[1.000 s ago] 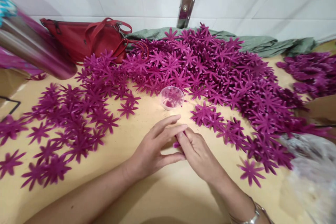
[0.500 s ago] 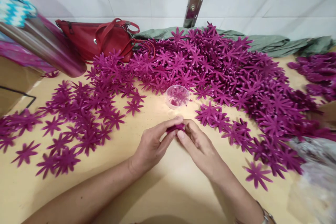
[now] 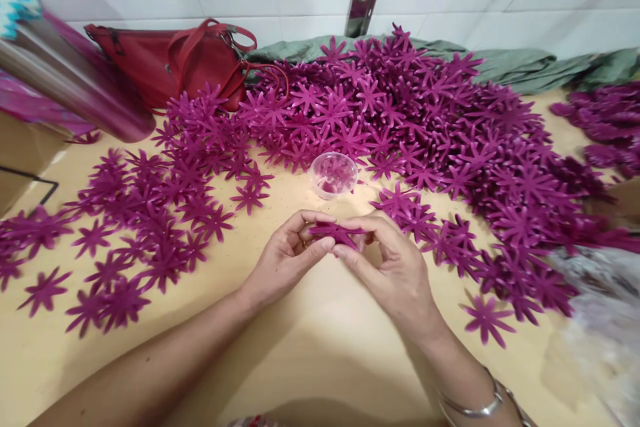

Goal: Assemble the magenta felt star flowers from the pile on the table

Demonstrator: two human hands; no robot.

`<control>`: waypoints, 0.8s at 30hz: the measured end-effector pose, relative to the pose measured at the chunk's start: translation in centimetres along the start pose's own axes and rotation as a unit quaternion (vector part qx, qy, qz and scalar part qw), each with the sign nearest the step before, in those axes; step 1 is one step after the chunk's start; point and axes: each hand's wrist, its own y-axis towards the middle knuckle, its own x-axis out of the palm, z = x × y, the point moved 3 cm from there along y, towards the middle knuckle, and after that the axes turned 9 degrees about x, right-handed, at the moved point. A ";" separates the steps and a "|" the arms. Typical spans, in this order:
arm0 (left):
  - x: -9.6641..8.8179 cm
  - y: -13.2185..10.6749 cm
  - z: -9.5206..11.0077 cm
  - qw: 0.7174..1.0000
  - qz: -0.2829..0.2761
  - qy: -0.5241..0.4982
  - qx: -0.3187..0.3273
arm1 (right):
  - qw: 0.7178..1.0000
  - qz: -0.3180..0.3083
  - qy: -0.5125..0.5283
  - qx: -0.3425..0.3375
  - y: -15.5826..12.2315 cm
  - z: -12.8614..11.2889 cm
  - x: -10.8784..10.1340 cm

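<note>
Between my two hands is a magenta flower-shaped piece (image 3: 336, 233) with narrow petals, spread sideways and partly hidden by fingers. My left hand (image 3: 287, 250) pinches its left side between thumb and fingers. On the other side, my right hand (image 3: 393, 257) grips it with thumb and forefinger, and the two thumb tips nearly meet below it. Just beyond the hands stands a small clear plastic cup (image 3: 333, 175) with magenta bits inside. A bangle (image 3: 475, 407) circles my right wrist.
A large heap of magenta flower pieces (image 3: 440, 120) covers the back and right of the table (image 3: 300, 360). More flower pieces (image 3: 165, 207) lie at left. A red handbag (image 3: 150, 70), a metallic magenta roll (image 3: 95, 87), green cloth (image 3: 520, 67) and a clear plastic bag (image 3: 605, 320) surround them.
The flower piece, bunched and mostly covered before, now shows its petals stretched between my fingers. My right hand has turned and shifted slightly right. The whole view has tilted a little.
</note>
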 end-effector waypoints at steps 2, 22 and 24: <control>0.1 0.0 0.0 1.000 -0.007 -0.004 -0.007 | 1.000 0.012 -0.001 0.013 0.0 0.0 -0.1; -0.6 0.4 -0.9 1.000 0.012 -0.019 0.018 | 0.985 -0.003 0.140 0.104 -0.2 0.9 1.3; -0.6 0.4 -1.0 0.999 0.032 -0.008 0.029 | 0.988 -0.004 0.126 0.094 -0.7 0.4 1.9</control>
